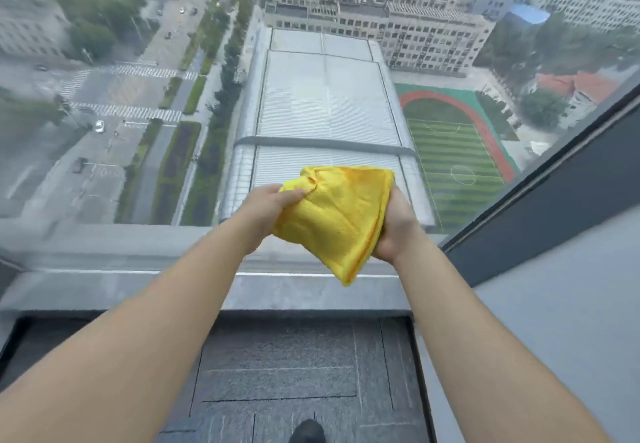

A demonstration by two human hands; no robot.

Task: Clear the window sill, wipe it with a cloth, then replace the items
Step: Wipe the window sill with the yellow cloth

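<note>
You hold the folded yellow cloth [337, 220] in the air above the bare sill [138, 283], left hand [268, 207] and right hand [396, 231] both closed on it, so clearing looks done; wiping and replacing remain.

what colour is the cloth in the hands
Bright yellow cloth, with an orange-tinged edge, seen in the head view.

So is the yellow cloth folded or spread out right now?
Folded. The yellow cloth is doubled into a thick wedge, layered edges showing, held between the left hand and right hand.
</note>
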